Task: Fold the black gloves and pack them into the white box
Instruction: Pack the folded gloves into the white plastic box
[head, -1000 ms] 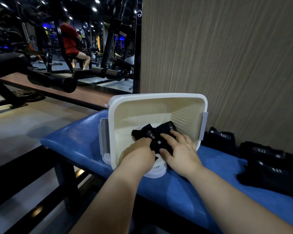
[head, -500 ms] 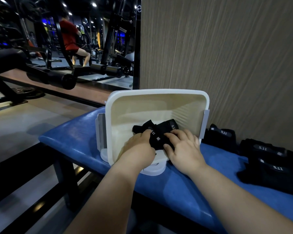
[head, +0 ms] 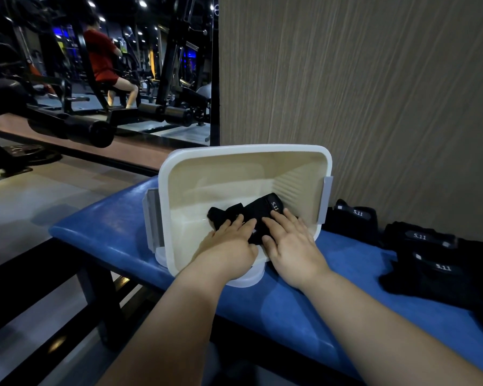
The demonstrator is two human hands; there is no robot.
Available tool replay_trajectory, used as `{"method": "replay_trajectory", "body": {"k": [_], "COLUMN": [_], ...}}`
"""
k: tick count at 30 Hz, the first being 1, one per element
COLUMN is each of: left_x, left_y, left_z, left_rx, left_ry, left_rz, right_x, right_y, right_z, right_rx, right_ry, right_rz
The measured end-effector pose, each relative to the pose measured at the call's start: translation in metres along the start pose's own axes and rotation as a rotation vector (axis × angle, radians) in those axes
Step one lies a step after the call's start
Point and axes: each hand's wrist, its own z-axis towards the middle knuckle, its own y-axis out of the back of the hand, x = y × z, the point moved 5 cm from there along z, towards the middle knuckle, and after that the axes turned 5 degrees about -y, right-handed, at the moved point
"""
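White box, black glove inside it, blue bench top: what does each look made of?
White box: seemingly moulded plastic, smooth, faint sheen, ribbed inner wall. Black glove: soft matte fabric, creased, with a printed 5.11 label. Blue bench top: probably vinyl or leather-look padding, slightly glossy.

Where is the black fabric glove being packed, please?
In the head view, the black fabric glove lies inside the white plastic box on the blue padded bench, centre frame, pressed under the left hand and right hand.

One head-worn wide-angle camera looks forward and down from close range. The white box on the blue bench occupies mid-frame; the wall panel stands directly behind.
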Motion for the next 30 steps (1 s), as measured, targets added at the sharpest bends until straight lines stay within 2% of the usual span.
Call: {"method": "replay_trajectory", "body": {"k": [6,13,17,21,23,27,30], "left_x": [-0.001,-0.001,-0.02,-0.06,-0.08,-0.108,-0.125], "left_y": [0.0,0.003,0.006,-0.001,-0.015,-0.052,-0.072], "left_z": [-0.002,-0.007,-0.018,-0.036,-0.038,-0.031,-0.028], "left_rx": [-0.026,-0.145,-0.302,-0.53,-0.495,-0.275,-0.175], "left_ry": [-0.011,-0.021,-0.044,-0.21,-0.257,-0.261,-0.262], "left_rz": [0.009,0.053,0.103,0.055,0.016,-0.054,-0.046], "right_x": [0.001,0.003,-0.007,-0.039,-0.062,-0.11,-0.143], "right_y": [0.001,0.014,0.028,0.042,0.052,0.08,0.097], "right_z": [-0.001,-0.012,-0.035,-0.066,-0.082,-0.114,-0.133], "right_rx": [-0.001,-0.014,-0.065,-0.115,-0.151,-0.257,-0.32], "right_ry": [-0.006,0.015,0.032,-0.012,-0.051,-0.203,-0.339], "right_rz": [-0.002,0.053,0.064,0.044,-0.001,-0.074,-0.13]}}
